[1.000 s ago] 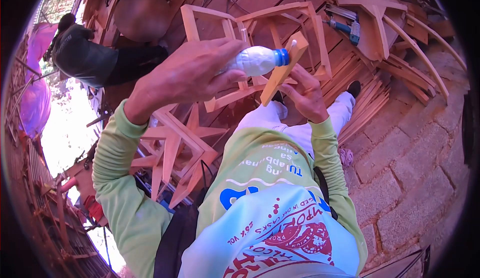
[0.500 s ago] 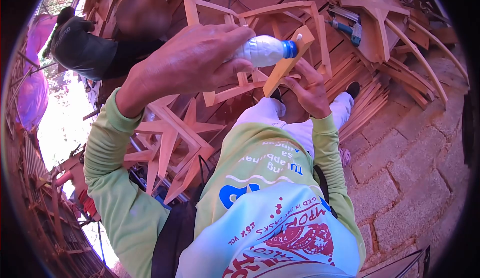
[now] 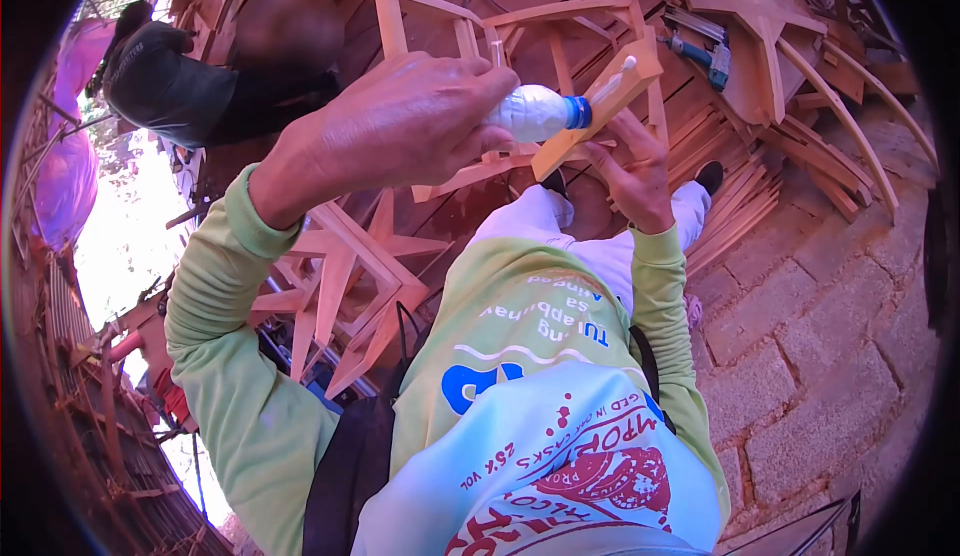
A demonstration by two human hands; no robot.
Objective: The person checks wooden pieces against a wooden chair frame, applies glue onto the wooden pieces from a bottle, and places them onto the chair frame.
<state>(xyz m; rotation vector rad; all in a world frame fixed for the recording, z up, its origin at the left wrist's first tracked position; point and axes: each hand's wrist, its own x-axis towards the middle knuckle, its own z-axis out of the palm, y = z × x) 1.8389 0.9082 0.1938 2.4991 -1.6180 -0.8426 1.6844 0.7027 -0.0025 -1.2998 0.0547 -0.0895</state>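
Observation:
My left hand (image 3: 400,121) is wrapped round a clear plastic bottle (image 3: 535,114) with a blue cap and white contents, tipped sideways. Its cap meets the edge of a short wooden piece (image 3: 570,146), as seen from above. A white glue-like streak (image 3: 615,81) runs along the upper part of that wood, ending in a blob. My right hand (image 3: 632,171) grips the wooden piece from below, thumb and fingers closed on it. Behind both hands stands an open wooden frame (image 3: 560,11) of joined strips, partly hidden by my left hand.
Wooden star frames (image 3: 335,271) lie at left, and another star (image 3: 765,21) at upper right beside a teal power tool (image 3: 718,64). Thin wood strips (image 3: 735,196) are piled near my right foot on paving blocks (image 3: 760,386). A person in dark clothes (image 3: 170,86) is at upper left.
The white dab on the wood has grown into a longer streak. My right hand and the wooden piece have shifted slightly right; the bottle is now lower against the wood.

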